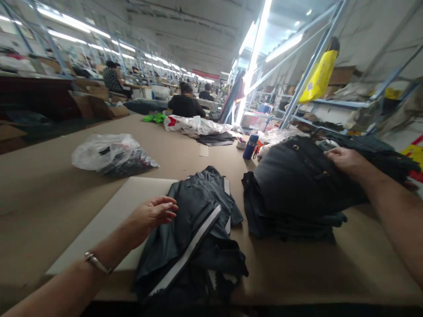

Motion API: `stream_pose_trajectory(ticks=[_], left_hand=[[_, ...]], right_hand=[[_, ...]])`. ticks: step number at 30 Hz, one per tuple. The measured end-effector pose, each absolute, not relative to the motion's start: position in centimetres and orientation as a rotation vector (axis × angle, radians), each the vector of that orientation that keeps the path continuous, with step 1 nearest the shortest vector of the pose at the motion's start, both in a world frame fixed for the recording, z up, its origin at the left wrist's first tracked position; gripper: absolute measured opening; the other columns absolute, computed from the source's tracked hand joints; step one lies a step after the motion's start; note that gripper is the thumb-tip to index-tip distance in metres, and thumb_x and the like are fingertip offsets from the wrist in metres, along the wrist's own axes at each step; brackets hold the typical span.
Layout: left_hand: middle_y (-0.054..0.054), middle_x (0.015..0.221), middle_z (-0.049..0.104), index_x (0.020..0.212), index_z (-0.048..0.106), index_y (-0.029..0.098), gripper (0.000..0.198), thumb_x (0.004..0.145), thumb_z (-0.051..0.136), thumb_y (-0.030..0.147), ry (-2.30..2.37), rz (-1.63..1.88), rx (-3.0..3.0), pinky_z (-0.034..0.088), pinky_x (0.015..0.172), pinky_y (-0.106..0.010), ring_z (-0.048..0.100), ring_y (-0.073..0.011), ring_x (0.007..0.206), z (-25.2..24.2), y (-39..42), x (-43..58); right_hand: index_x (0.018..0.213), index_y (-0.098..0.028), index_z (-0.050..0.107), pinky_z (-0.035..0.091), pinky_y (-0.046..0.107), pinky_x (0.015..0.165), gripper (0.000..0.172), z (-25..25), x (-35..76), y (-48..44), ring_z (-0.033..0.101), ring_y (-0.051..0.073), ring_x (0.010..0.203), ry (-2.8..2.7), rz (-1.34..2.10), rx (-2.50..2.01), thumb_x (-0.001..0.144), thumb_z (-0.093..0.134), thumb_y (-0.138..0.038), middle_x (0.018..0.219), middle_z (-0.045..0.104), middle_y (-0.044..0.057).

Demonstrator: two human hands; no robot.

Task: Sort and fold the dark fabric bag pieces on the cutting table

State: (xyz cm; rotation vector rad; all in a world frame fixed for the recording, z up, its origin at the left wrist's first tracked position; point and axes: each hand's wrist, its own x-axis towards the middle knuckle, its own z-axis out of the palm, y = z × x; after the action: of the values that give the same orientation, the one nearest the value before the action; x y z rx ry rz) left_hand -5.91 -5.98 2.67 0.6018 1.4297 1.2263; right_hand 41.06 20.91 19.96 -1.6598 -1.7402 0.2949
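My left hand [155, 215] hovers beside a crumpled dark garment [194, 189] with white stripes, its fingers loosely stretched and holding nothing. The striped garment lies in front of me, partly over a flat pale board [109, 224]. To the right, my right hand [345, 159] is closed on the edge of a black garment [291, 176]. That garment has small metal fittings and is lifted at its far side over a stack of folded dark garments [291, 229]. My fingertips are partly hidden by the cloth.
A clear plastic bag of small dark items [114, 154] lies at left. Further back are a blue bottle [251, 146], a small bowl [241, 143] and white plastic bags [198, 124]. More dark clothes [373, 154] lie at right. People sit at workstations beyond the table.
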Motion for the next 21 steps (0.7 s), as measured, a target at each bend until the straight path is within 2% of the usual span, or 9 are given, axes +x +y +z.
stream_pose_trajectory(ticks=[3, 5, 7, 9, 11, 13, 16, 19, 21], left_hand=[[-0.006, 0.083, 0.061, 0.085, 0.057, 0.012, 0.030, 0.067, 0.067, 0.033, 1.505, 1.175, 0.805, 0.045, 0.061, -0.023, 0.057, -0.0140, 0.068, 2.3, -5.4, -4.6], [-0.004, 0.073, 0.058, 0.082, 0.058, 0.012, 0.023, 0.072, 0.059, 0.032, 1.623, 1.082, 1.063, 0.042, 0.058, -0.023, 0.054, -0.0140, 0.064, 2.0, -5.3, -3.3], [-0.004, 0.070, 0.056, 0.080, 0.059, 0.013, 0.018, 0.078, 0.052, 0.029, 1.740, 0.942, 1.440, 0.041, 0.062, -0.025, 0.052, -0.0143, 0.065, 1.8, -5.8, -1.5], [-0.006, 0.078, 0.057, 0.079, 0.059, 0.014, 0.017, 0.082, 0.049, 0.027, 1.807, 0.686, 1.838, 0.042, 0.069, -0.028, 0.054, -0.0166, 0.072, 1.5, -6.8, 0.5], [-0.008, 0.086, 0.058, 0.083, 0.059, 0.014, 0.013, 0.080, 0.052, 0.025, 1.869, 0.358, 2.055, 0.045, 0.071, -0.033, 0.057, -0.0209, 0.078, 1.1, -7.9, 2.3], [-0.008, 0.086, 0.058, 0.091, 0.058, 0.015, 0.015, 0.079, 0.054, 0.024, 1.966, 0.147, 2.082, 0.047, 0.068, -0.036, 0.058, -0.0239, 0.077, 0.5, -8.6, 3.3], [-0.009, 0.087, 0.058, 0.095, 0.055, 0.014, 0.017, 0.082, 0.048, 0.022, 2.035, 0.122, 2.032, 0.049, 0.068, -0.037, 0.059, -0.0251, 0.079, -0.1, -8.9, 3.4], [-0.009, 0.085, 0.060, 0.090, 0.055, 0.013, 0.018, 0.085, 0.040, 0.021, 2.017, 0.137, 1.999, 0.049, 0.069, -0.036, 0.061, -0.0240, 0.078, 0.0, -8.6, 2.6], [-0.009, 0.084, 0.061, 0.088, 0.055, 0.013, 0.019, 0.085, 0.037, 0.018, 2.004, 0.137, 2.022, 0.049, 0.069, -0.035, 0.062, -0.0233, 0.077, 0.4, -8.3, 2.1]], right_hand=[[0.091, -0.010, 0.066, 0.038, 0.036, 0.064, 0.025, 18.3, 39.2, 19.9, 0.051, 0.012, 0.057, -1.914, -0.142, -1.719, 0.067, 0.073, -0.014, 0.085, 0.063, 0.017], [0.100, -0.015, 0.064, 0.040, 0.034, 0.071, 0.022, 15.9, 34.6, 17.1, 0.055, 0.015, 0.071, -2.111, -0.024, -1.510, 0.078, 0.063, -0.020, 0.095, 0.063, 0.012], [0.101, -0.010, 0.063, 0.041, 0.035, 0.080, 0.023, 12.6, 28.8, 13.3, 0.056, 0.019, 0.085, -2.496, 0.287, -1.047, 0.086, 0.048, -0.020, 0.098, 0.061, 0.012], [0.085, -0.015, 0.066, 0.042, 0.026, 0.068, 0.015, 8.7, 23.5, 9.6, 0.056, 0.014, 0.071, -2.680, 0.497, -0.862, 0.084, 0.052, -0.021, 0.079, 0.063, 0.003], [0.075, -0.014, 0.065, 0.039, 0.022, 0.059, 0.017, 5.1, 20.0, 6.5, 0.052, 0.011, 0.061, -2.757, 0.711, -0.837, 0.085, 0.051, -0.020, 0.065, 0.059, 0.000], [0.074, -0.014, 0.064, 0.036, 0.020, 0.057, 0.018, 2.4, 18.5, 4.4, 0.051, 0.010, 0.059, -2.724, 0.846, -0.879, 0.085, 0.050, -0.019, 0.060, 0.056, -0.001], [0.073, -0.015, 0.060, 0.037, 0.020, 0.058, 0.019, 0.5, 18.5, 2.4, 0.052, 0.010, 0.059, -2.647, 0.961, -0.916, 0.087, 0.048, -0.019, 0.061, 0.056, -0.001], [0.090, -0.017, 0.061, 0.042, 0.024, 0.075, 0.011, 0.6, 18.8, 1.4, 0.055, 0.015, 0.082, -2.721, 0.662, -0.817, 0.088, 0.050, -0.016, 0.086, 0.060, 0.003], [0.108, -0.020, 0.057, 0.037, 0.032, 0.090, 0.023, 1.0, 18.5, 1.1, 0.047, 0.022, 0.103, -2.822, 0.302, -0.664, 0.086, 0.052, -0.013, 0.106, 0.055, 0.006]])
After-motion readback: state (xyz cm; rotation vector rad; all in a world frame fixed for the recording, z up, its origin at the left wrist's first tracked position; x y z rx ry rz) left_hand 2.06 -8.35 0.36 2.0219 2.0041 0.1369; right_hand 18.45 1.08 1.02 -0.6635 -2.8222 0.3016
